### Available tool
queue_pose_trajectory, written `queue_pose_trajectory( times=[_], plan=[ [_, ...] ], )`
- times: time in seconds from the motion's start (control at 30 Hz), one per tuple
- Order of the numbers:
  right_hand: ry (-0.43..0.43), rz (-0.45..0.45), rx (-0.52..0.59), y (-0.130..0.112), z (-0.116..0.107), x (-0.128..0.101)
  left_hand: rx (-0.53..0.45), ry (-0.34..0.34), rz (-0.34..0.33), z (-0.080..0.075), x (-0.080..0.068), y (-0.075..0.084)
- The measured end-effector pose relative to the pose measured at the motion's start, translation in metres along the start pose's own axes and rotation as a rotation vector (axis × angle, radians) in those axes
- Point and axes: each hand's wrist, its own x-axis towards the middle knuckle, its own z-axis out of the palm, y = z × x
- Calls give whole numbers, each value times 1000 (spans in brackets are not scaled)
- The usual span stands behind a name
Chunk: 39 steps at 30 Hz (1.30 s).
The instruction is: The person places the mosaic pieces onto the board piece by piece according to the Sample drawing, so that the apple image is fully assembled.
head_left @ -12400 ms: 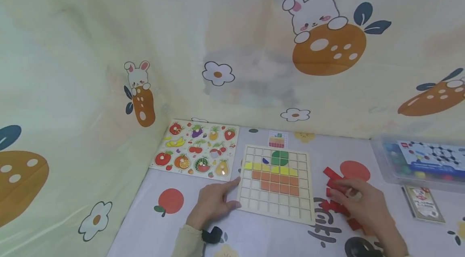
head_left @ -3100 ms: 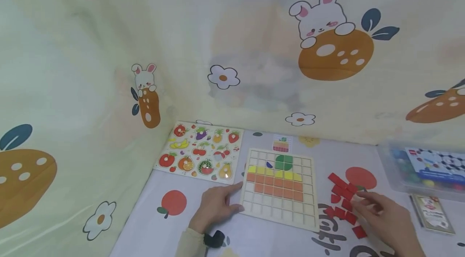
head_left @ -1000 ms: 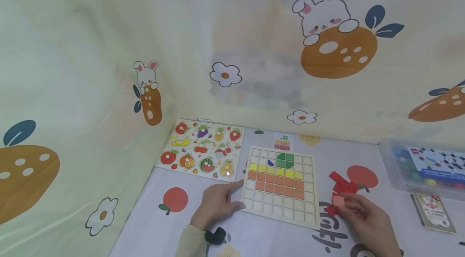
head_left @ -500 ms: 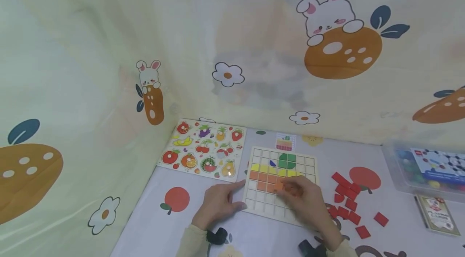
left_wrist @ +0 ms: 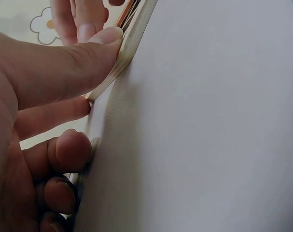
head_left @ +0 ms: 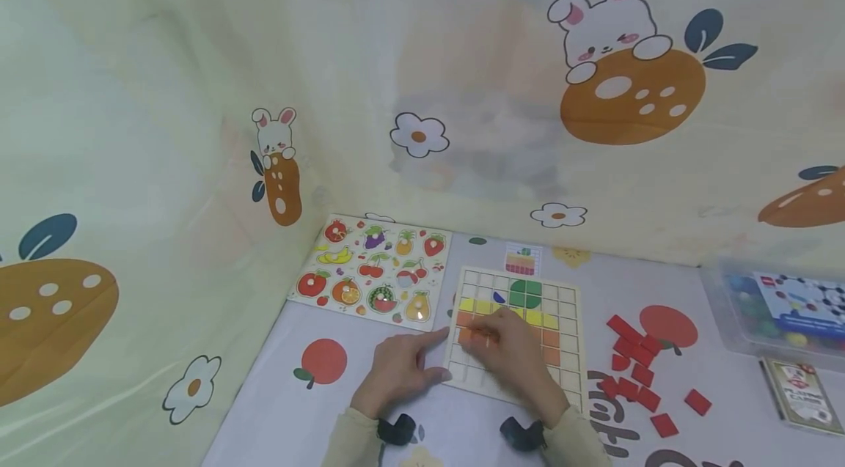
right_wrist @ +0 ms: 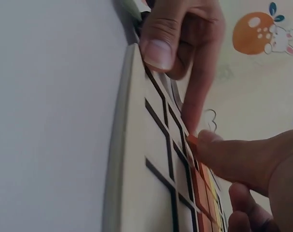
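Note:
My right hand (head_left: 511,353) pinches a small orange square tile (head_left: 465,336) at the left end of the lower orange row. The wooden grid board (head_left: 569,377) beneath bears yellow and orange rows, a green shape (head_left: 526,294) and a small blue piece (head_left: 499,298). Part of the orange rows is hidden by this hand. In the right wrist view the orange tile (right_wrist: 190,139) shows at the thumb's tip, tilted at the grid. Against the board's left edge press the extended thumb and index finger of my left hand (head_left: 399,372); its thumb (left_wrist: 71,63) meets the edge in the left wrist view.
Loose red pieces (head_left: 664,424) lie scattered right of the board. Behind it is a small picture card (head_left: 524,259). A fruit puzzle board (head_left: 353,273) lies at the back left. At the right stand a clear plastic box (head_left: 739,335) and a card deck (head_left: 800,392).
My right hand has carried the orange tile from beside the red pieces leftward across the board. Earlier, an orange tile was added at the upper row's left end. The left hand stays at the edge.

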Motion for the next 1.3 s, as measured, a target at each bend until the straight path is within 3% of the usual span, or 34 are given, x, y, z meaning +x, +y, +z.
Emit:
queue_pose_trajectory(
  times=[0.2,1.07,1.3],
  plan=[
    [14,4,-94,-5,8,2,3,9,10,1,1,-1],
    [67,-9,-103,-10,13,4,11,10,0,-2,2,1],
    [16,-3,-56,-6,0,-3,-2,-11,-29,1,1,2]
  ],
)
